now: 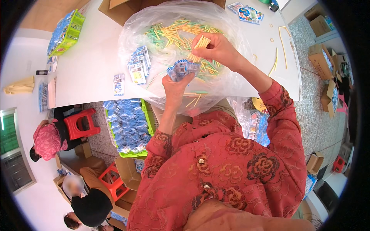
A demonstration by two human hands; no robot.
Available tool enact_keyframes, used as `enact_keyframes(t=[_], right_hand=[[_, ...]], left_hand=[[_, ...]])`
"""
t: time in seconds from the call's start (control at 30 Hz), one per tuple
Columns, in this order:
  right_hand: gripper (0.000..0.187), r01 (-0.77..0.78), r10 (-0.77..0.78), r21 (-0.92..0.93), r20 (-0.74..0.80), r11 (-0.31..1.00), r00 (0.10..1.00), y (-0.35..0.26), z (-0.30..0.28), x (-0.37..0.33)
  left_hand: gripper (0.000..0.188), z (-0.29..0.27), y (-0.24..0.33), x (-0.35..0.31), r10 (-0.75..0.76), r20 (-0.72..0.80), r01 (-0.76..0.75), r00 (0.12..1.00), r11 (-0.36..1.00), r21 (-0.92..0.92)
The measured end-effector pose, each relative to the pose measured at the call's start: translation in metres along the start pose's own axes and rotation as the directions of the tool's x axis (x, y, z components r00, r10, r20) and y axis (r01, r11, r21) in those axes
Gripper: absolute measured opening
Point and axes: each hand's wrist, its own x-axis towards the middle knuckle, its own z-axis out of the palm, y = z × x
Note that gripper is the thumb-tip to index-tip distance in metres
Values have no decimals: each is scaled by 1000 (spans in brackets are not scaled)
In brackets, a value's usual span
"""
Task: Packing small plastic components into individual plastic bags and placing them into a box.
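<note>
- Left grip (176, 85), one: I am pinching a small fan of blue-and-white packets (182, 69) between thumb and fingers, their striped upper edges pointing away from me.
- Right grip (220, 50), one: I am closing thumb and fingers around a bundle of pale yellow sticks (201, 48), narrow and full.
- Governing relation: the bundle is lying just above and to the right of the fanned packets; its long axis is slanting from upper right down to lower left, the lower ends aiming at the packets' upper edges. Whether they are touching, I cannot tell.
- Loose sticks (185, 27), yellow and green, a heap: spreading beyond both hands inside a clear plastic bag (131, 29); my right grip is sitting nearer.
- Packet stack (139, 66), one: leaning in overlapping layers to the left of my left grip, the nearer hand.
- Single packet (118, 84), one: lying flat on the white bench (90, 73), left of the stack.
- Green basket (133, 154), one: standing below the bench edge at my left, carrying many blue packets (127, 123).
</note>
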Motion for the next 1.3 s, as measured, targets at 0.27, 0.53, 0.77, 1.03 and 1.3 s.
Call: enact_keyframes(t=[0.27,0.53,0.77,1.03,1.3], right_hand=[[8,143,-145,-282,16,949,989,-1,5,-6],[12,123,-84,-474,103,872,991,-12,1,-1],[17,227,-233,-497,51,837,971,1,1,-1],[30,390,-293,-596,256,702,921,-2,4,-10],[35,26,-26,22,-36,999,999,19,-14,-24]], left_hand=[[28,3,-4,1,-182,39,186,982,945,-268],[27,1,-3,3,-108,45,114,993,980,-165],[30,5,-2,3,-98,85,112,992,979,-170],[27,9,-3,9,-33,149,26,988,999,45],[28,16,0,-4,-58,105,88,993,946,-312]])
